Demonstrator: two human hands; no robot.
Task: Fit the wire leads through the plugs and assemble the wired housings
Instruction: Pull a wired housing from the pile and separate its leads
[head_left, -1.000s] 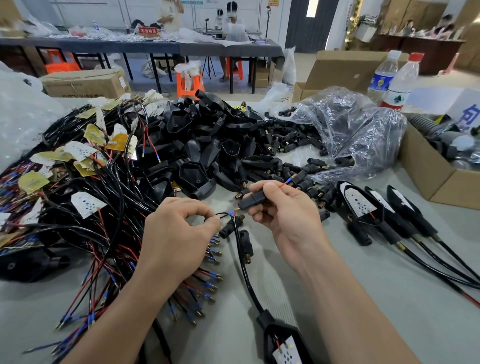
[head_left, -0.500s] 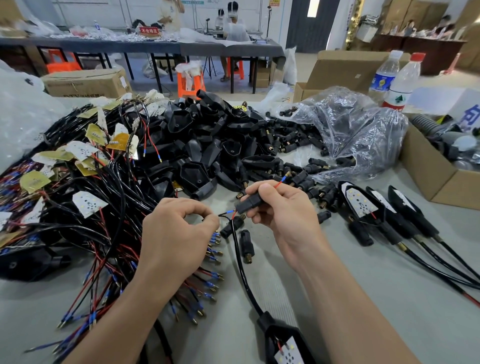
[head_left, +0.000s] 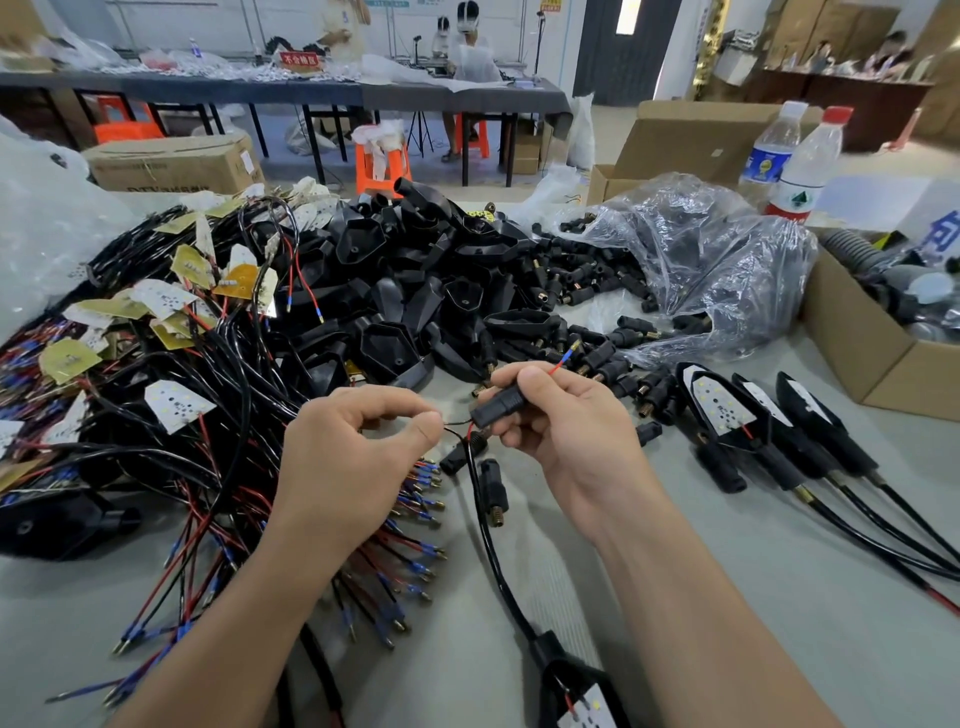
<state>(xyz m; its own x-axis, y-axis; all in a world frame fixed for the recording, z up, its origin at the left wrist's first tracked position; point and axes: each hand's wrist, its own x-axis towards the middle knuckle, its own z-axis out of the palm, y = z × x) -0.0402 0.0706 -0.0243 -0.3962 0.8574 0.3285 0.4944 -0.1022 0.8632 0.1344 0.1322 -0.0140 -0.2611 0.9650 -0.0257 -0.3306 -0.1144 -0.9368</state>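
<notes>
Barely shifted, the left fingers (head_left: 423, 428) have crept nearer the plug (head_left: 496, 408), pinching a thin black lead (head_left: 457, 423) just right of them. The right fingers (head_left: 524, 382) curl around that matte black, cylindrical plug. A red lead (head_left: 558, 366) with a blue-sleeved tip pokes out past them. Feeding the limp black lead in straight, with the plug held steady above the grey worktop (head_left: 779, 597), should serve best.

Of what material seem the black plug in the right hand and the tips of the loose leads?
The plug held by the right hand looks like moulded black plastic or rubber: matt, with a faint sheen; I cannot tell which. The lead tips look like brass-coloured metal: they glint yellow.
</notes>
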